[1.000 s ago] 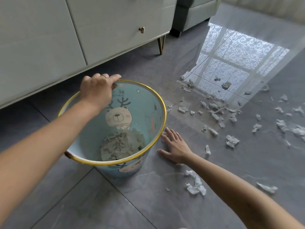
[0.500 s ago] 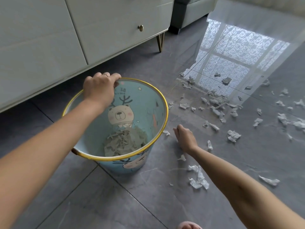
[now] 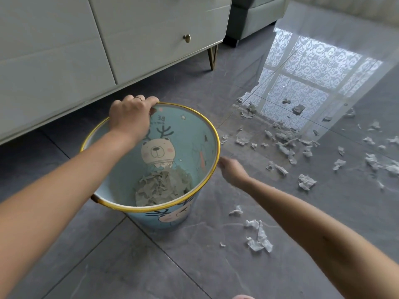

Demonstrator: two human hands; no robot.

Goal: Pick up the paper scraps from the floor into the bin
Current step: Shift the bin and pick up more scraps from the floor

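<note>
While left hand point(image 3: 129, 117) grips bin point(image 3: 146, 219) rim | print "BE" | right hand point(image 3: 232, 171) grip unclear

Daylit, window glare on glossy floor point(image 3: 313, 67); right hand point(image 3: 232, 171) blurred.

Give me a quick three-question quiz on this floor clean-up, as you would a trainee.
1. True or false: the left hand grips the bin by its gold rim.
2. The right hand is: A) beside the bin's right rim; B) deep inside the bin; C) gripping the left hand.
3. Fill in: most loose paper scraps lie to the bin's ____.
Key: 1 true; 2 A; 3 right.
</note>
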